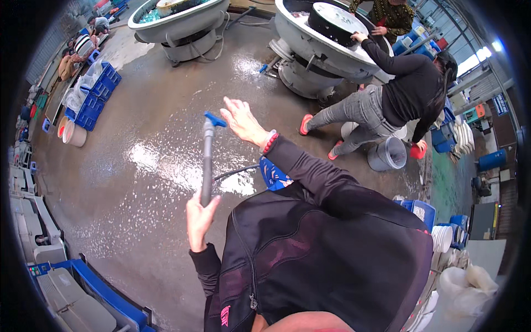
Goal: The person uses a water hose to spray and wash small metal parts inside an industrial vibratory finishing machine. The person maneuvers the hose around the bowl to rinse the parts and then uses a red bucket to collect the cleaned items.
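Observation:
My left hand (201, 220) grips the lower end of a grey plastic pipe (208, 166), held above the wet floor. At the pipe's top is a valve with a blue handle (214, 120). Just right of that handle is my right hand (241, 123), fingers stretched out and apart, holding nothing. It wears a red beaded bracelet (270, 142) at the wrist. A dark hose (237, 171) runs across the floor behind the pipe toward my body; whether the two join is hidden.
Two large grey round tubs (185, 25) (326, 50) stand ahead. At right a person in black (406, 91) leans over beside a grey bucket (386, 154), with another person beyond. Blue crates (91, 110) stand at left, machines (77, 296) at lower left. The floor (127, 182) is wet.

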{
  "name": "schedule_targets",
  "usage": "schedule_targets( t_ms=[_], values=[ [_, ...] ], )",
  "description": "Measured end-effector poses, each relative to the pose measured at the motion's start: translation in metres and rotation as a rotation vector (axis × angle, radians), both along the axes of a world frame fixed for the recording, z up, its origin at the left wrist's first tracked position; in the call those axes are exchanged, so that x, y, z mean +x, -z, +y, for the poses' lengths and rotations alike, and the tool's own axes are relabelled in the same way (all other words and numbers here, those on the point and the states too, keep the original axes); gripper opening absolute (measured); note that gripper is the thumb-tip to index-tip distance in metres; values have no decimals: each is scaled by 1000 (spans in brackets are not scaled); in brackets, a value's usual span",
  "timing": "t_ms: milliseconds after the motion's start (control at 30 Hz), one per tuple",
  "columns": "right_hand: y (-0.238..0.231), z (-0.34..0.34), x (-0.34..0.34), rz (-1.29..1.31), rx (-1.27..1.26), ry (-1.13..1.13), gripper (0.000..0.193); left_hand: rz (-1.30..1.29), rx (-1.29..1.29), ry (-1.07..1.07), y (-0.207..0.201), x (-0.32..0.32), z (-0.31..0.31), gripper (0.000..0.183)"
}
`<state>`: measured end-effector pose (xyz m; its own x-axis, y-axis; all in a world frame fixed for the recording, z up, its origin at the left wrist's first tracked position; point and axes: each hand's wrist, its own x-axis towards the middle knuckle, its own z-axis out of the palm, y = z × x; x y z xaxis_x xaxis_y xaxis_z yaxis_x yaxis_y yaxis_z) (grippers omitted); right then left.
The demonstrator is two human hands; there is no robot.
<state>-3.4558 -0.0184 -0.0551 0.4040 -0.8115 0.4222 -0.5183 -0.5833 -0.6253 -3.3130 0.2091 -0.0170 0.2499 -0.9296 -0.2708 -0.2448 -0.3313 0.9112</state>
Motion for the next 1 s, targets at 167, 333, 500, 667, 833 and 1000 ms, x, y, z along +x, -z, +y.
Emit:
schedule_targets(
  t_ms=[167, 333, 500, 667, 833, 1000],
  values=[
    [-4, -60, -5, -82, 191, -77, 31, -89, 57, 106, -15, -16, -66, 35],
    [-3, -174, -22, -352, 159, 103, 31, -162, 54, 191, -34, -33, -186, 37],
    [-6, -343, -23, -1273, 525, 152, 37, -288, -39, 231, -65, -60, -344, 43],
    [-56, -471, -50, -1480, 417, 169, 39, -318, -62, 250, -85, -69, -480, 42],
    [-80, -555, -91, -1545, 300, 258, 39, -326, -29, 372, -107, -96, -579, 41],
    [-94, -609, -122, -1557, 108, 346, 41, -338, -6, 476, -124, -110, -641, 42]
  ],
)
